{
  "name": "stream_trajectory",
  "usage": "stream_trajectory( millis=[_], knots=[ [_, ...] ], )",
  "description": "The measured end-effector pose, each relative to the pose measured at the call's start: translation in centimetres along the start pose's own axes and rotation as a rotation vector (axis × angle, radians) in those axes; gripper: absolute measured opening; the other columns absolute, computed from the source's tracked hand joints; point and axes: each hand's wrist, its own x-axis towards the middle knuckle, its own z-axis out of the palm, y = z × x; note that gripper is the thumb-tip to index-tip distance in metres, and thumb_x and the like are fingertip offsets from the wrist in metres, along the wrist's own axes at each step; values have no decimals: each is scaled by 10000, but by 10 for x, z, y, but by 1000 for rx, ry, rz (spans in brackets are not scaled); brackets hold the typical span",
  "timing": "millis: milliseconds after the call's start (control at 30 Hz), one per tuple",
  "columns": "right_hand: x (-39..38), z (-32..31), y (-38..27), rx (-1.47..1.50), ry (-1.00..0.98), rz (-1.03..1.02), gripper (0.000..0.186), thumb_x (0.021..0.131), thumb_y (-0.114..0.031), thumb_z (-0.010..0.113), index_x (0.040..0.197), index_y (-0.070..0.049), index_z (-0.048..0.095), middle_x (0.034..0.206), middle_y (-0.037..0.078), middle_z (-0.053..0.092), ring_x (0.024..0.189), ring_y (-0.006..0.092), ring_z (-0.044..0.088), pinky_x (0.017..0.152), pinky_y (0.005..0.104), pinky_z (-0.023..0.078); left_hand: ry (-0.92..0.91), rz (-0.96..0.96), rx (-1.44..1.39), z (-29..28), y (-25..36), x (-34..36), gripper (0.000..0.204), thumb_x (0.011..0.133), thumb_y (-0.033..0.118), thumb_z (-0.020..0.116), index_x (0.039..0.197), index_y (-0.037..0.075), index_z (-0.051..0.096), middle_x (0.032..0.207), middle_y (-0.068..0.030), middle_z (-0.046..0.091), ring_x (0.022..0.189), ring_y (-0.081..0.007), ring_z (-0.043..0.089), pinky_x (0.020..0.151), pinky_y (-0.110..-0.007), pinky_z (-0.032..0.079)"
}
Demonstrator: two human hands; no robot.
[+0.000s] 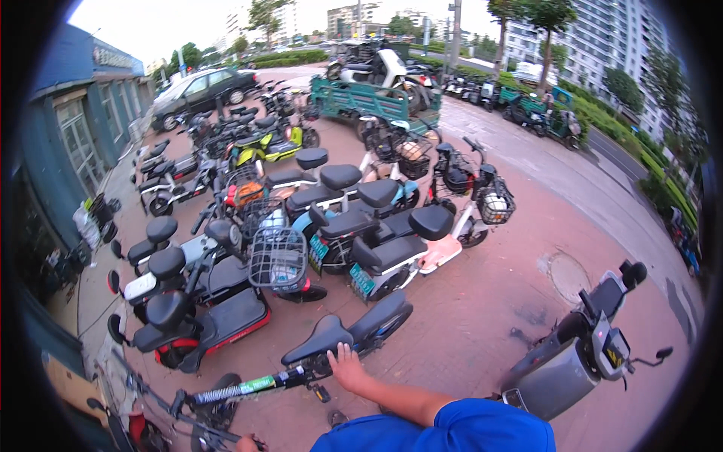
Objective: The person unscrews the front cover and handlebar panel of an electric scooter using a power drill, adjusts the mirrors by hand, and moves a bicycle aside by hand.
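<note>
A black electric bicycle (241, 389) with a patterned frame tube and a green label stands across the lower left, its front to the left. My right hand (347, 368) reaches over to its black saddle (320, 340). The fingers are spread and lie at the saddle's near edge, gripping nothing. At the bottom edge, my left hand (249, 444) is closed on the near end of the handlebar (218, 432); most of that hand is cut off by the picture's edge. A pedal (321, 393) hangs below my right hand.
Scooters with wire baskets (278, 258) stand in rows just beyond the bicycle. A grey scooter (553, 377) is parked at the right. Farther off are a green cargo tricycle (350, 100) and a dark car (197, 94). A building wall (56, 143) runs along the left.
</note>
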Motion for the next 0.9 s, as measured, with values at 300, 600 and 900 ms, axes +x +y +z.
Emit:
stream_trajectory(
  millis=[300,600,900],
  knots=[
    [18,16,52,-119,-7,108,645,978,-200,538,1581,5,435,1589,424,359,1460,554,424,1084,596,437,333,29,266,66,70,-69,176,923,80,601,761,85,533,622,-67,534,459,-232,531,387,-359,379],
    [-10,-5,165,94,-171,201,946,788,-197,764,1607,10,339,1623,415,265,1516,550,320,1150,539,438,271,93,202,187,15,-90,204,903,110,675,746,61,554,593,-65,542,431,-205,531,364,-340,385],
    [-53,-19,260,128,-255,231,1087,751,-372,864,1614,10,324,1632,412,250,1518,544,317,1167,539,431,238,198,270,244,-25,-120,121,885,119,721,915,14,667,626,-39,584,442,-171,572,372,-315,386]
  ],
)
